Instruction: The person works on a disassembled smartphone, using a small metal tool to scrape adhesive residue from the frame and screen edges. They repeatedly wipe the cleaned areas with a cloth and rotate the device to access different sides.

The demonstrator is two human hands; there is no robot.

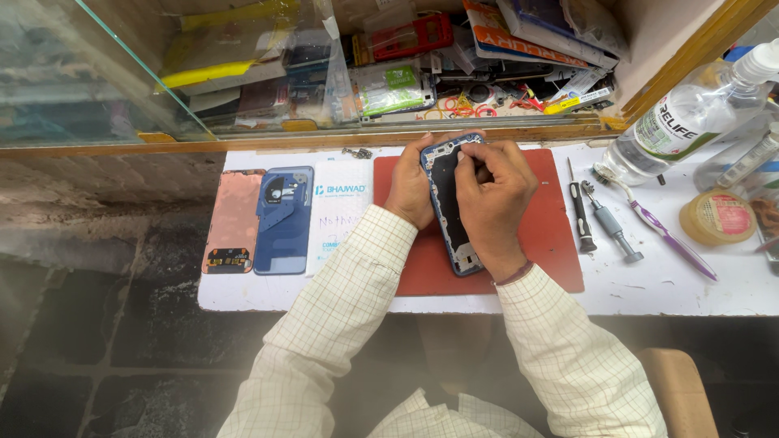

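Gripping the opened blue phone frame (449, 207) over a red rubber mat (552, 235) on the white counter (690, 288), the left hand (410, 188) cradles its edge while the right hand (491, 199) pinches fingers (469, 162) inside its top.

- The blue phone frame (449, 207) on the red mat (552, 243) is partly covered: the right hand (493, 199) hides its right edge and upper inside, the left hand (411, 191) its left edge.
- The right hand's fingertips are curled inward over the frame; whether they pinch anything is too small to tell.
- Right of the mat, the clear spray bottle (690, 118) is cut off by the picture's right edge.
- Right of the mat, the yellow-lidded tub (718, 216) stands beside items cropped at the edge.
- Beyond the mat, the clutter behind the glass pane (97, 73) is blurred by reflections.
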